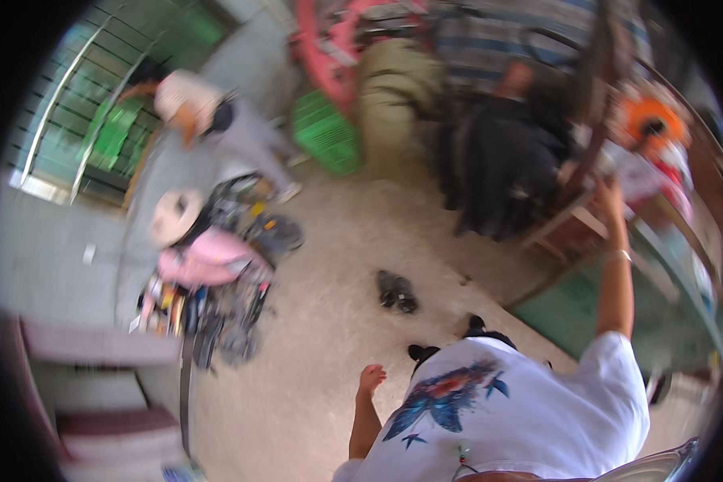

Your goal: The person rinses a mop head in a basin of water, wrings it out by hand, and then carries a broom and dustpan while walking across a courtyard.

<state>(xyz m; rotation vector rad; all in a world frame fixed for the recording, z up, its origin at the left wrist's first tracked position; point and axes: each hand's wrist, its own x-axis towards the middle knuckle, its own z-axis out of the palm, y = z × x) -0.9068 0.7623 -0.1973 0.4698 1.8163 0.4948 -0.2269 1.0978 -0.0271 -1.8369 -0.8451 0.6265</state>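
My right hand (608, 191) reaches out to the right, at the edge of a wooden-framed piece of furniture (569, 232). Its fingers are at a small pale object beside white and pink bags (644, 175); blur hides whether they grip it. An orange round thing with a dark centre (651, 123) lies just beyond. Down by my side, my left hand (372, 378) hangs over the floor with its fingers loosely bent and nothing visible in it. A pair of dark shoes (396, 291) stands on the floor ahead of my feet.
To the left, a person (196, 108) leans toward a barred window (90, 114). Along that wall stand several shoes (223, 334) and a pink bag-like item (214, 258). A green plastic basket (325, 132), olive cloth (397, 108) and dark clothing (506, 162) are ahead.
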